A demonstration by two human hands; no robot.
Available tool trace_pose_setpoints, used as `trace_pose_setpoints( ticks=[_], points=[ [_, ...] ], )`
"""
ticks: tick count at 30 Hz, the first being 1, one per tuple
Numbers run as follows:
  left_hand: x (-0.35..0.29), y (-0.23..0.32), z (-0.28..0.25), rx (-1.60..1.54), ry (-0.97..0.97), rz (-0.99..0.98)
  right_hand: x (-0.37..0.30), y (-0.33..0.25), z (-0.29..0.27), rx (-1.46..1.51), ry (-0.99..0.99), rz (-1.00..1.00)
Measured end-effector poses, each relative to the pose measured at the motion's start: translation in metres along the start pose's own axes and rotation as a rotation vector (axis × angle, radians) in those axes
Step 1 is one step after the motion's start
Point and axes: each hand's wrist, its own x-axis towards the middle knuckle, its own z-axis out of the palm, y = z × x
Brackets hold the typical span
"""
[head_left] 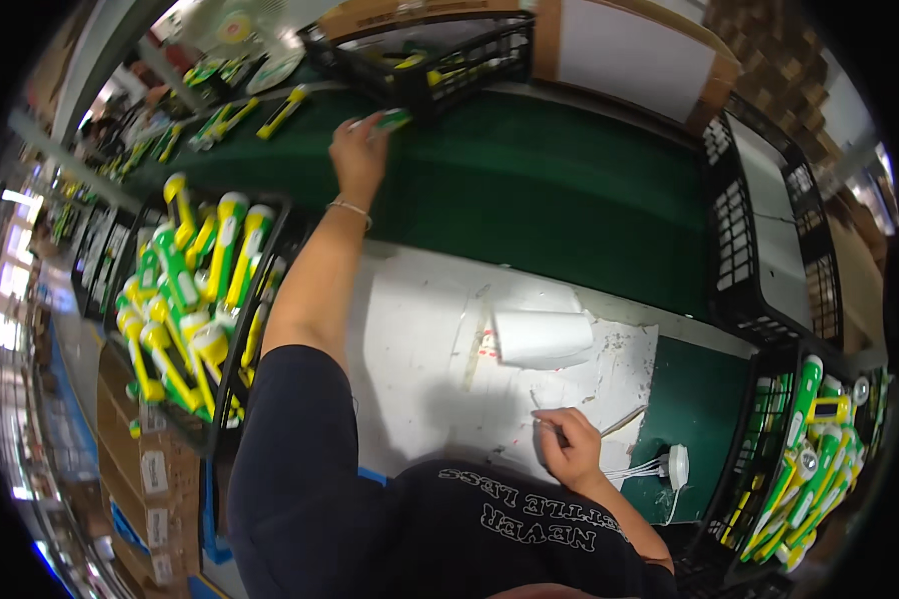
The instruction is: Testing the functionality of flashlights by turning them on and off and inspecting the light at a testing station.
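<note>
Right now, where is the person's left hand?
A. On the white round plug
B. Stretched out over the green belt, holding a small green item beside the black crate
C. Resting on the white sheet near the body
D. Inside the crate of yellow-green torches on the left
B: the left hand is stretched over the green belt, its fingers around a small green item beside the black crate.

The left hand (358,150) covers most of a small green part (394,120), so its shape cannot be told. Beyond the black crate (425,60), the far bench (529,190) blurs into unreadable clutter. The right hand's fingers (554,427) close over something thin, too small to name. The right-side crate (769,439) is cut off by the dark rim.
</note>
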Motion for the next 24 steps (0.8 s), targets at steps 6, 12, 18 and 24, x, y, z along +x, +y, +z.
trace_pose_setpoints(
  ticks=[6, 12, 18, 24],
  points=[
    [-0.029, 0.151, -0.081, -1.054, -0.117, -0.232, -0.012, 0.018, -0.006, 0.089, 0.011, 0.098],
    [-0.144, 0.252, -0.116, -1.825, -0.497, -0.975, -0.007, -0.02, -0.019, 0.782, -0.028, 0.254],
    [-0.206, 0.308, -0.121, -1.862, -0.77, -1.339, -0.034, -0.027, -0.014, 0.64, -0.089, 0.494],
    [-0.225, 0.304, -0.128, -1.62, -0.988, -1.375, -0.048, -0.029, -0.006, 0.347, -0.064, 0.347]
  ],
)
